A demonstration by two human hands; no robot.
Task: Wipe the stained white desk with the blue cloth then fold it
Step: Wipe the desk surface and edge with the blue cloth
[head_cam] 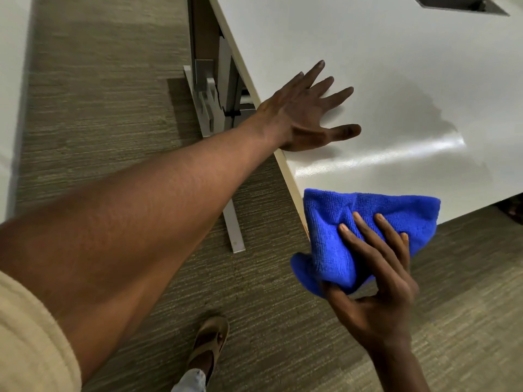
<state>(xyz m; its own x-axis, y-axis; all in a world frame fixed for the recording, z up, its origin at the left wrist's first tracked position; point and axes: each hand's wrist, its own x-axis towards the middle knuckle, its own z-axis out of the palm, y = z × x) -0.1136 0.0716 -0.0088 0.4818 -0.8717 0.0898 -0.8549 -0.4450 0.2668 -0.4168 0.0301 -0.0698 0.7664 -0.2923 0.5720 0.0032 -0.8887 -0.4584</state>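
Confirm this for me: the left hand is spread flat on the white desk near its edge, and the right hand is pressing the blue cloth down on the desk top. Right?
Not quite. The left hand is spread flat on the white desk near its edge, but the right hand holds the blue cloth up in the air by the desk's corner, not pressed on the top. The head view shows it.

Dim, glare streak on desk (368, 80)

Single head view — looks steeply down, close over desk (396, 66) corner.
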